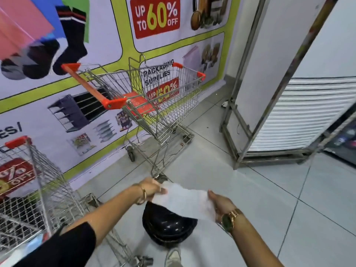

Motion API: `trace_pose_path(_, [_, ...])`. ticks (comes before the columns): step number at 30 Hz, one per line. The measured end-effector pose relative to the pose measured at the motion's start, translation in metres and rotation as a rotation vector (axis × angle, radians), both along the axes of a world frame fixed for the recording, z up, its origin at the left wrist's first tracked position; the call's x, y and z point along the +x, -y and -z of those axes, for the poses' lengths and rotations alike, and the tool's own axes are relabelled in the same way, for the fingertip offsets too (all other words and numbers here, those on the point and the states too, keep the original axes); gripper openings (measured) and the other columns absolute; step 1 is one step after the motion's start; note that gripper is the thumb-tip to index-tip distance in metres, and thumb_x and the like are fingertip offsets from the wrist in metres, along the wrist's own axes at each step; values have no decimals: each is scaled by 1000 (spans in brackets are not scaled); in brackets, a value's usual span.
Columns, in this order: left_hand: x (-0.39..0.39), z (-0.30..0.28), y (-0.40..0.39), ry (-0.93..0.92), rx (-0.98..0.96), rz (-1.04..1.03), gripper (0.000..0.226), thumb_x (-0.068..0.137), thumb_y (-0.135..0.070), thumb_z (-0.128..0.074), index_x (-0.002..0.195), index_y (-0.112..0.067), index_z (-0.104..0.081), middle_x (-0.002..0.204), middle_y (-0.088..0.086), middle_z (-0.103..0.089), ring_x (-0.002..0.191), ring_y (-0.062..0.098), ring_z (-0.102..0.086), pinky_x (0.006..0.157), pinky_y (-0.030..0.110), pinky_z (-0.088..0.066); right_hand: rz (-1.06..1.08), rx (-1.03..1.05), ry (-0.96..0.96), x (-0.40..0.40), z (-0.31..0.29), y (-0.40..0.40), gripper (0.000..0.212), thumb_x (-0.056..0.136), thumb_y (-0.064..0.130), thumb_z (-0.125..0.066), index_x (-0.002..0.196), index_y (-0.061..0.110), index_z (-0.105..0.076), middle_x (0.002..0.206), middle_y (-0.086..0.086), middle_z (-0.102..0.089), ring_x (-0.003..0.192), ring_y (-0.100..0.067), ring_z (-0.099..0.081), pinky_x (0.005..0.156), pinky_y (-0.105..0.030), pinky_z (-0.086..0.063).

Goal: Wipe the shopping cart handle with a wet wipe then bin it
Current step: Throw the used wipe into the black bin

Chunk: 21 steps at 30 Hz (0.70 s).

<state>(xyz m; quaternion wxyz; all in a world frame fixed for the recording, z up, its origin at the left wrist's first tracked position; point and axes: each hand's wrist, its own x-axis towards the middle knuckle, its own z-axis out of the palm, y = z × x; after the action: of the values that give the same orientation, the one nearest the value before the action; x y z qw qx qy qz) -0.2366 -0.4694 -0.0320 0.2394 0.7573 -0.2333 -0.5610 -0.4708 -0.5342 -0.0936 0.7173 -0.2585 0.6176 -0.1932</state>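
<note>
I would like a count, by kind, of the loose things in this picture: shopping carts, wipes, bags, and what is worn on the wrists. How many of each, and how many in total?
Shopping carts: 2, one ahead and one at lower left
Wet wipe: 1, spread between left hand and right hand
Black bag: 1
Wristwatch: 1
Bangle: 1
Total: 6

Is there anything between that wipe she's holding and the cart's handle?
Nothing visible. Both hands, left and right, hold the wipe spread low over a black bag. Only bare floor and open air lie between it and the handle.
</note>
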Motion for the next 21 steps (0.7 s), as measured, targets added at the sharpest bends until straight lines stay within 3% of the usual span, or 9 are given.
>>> trace_pose_path(2, [8,31,5,23,68,16,28,76,-2,-72,59,-11,-52,60,5,-56,51,16,-55,54,25,-48,-39,63,-33,8,49,7,63,69,41,-73,116,2,-58,118,-16,-61,106,-35,-58,98,-48,-44])
trace_pose_path(4, [15,57,6,42,136,19,29,76,-2,-72,58,-11,-52,61,6,-55,51,16,-54,52,24,-47,-40,116,-85,22,50,1,37,83,26,-64,104,-5,-60,90,-15,-67,73,-26,-67,73,-36,-54])
trace_pose_path(6, [18,76,8,44,189,22,27,76,-4,-72,62,-11,-50,64,6,-54,55,17,-53,52,25,-46,-42,140,-111,32,61,0,18,89,16,-58,84,-1,-63,64,-8,-63,38,-14,-60,42,-22,-49])
trace_pose_path(7, [19,85,8,56,212,34,27,77,-5,-72,63,-11,-49,64,5,-53,55,17,-51,51,24,-45,-63,152,-143,37,68,0,16,89,14,-57,80,2,-63,63,-7,-61,32,-10,-57,36,-19,-47])
trace_pose_path(11, [29,129,16,69,264,37,39,79,-11,-71,57,-14,-39,60,3,-43,52,15,-45,50,24,-40,-138,144,-309,63,92,8,27,85,6,-61,105,-12,-62,97,-13,-62,80,-22,-58,71,-28,-45])
trace_pose_path(14, [34,157,23,86,255,-65,23,80,-11,-70,67,-10,-52,88,11,-56,84,24,-56,72,30,-47,-232,143,-438,84,105,19,31,89,13,-53,114,-6,-59,120,-16,-61,98,-26,-56,76,-24,-42])
trace_pose_path(17, [41,182,30,16,282,-99,14,83,-12,-66,74,-6,-58,97,17,-57,84,31,-57,85,39,-50,-297,141,-507,104,129,28,35,94,16,-45,121,-4,-53,129,-17,-55,116,-30,-53,84,-26,-45])
trace_pose_path(19, [43,185,32,17,324,-70,27,87,-15,-61,105,5,-59,117,22,-57,102,37,-58,100,44,-45,-267,133,-501,109,139,31,38,92,21,-48,116,-7,-55,126,-22,-56,111,-34,-55,93,-38,-44])
trace_pose_path(21, [44,182,32,88,352,-33,48,92,-18,-54,132,5,-42,140,19,-44,127,35,-45,105,37,-38,-298,136,-520,108,138,32,45,93,29,-45,118,-8,-54,122,-21,-57,109,-33,-55,91,-37,-43])
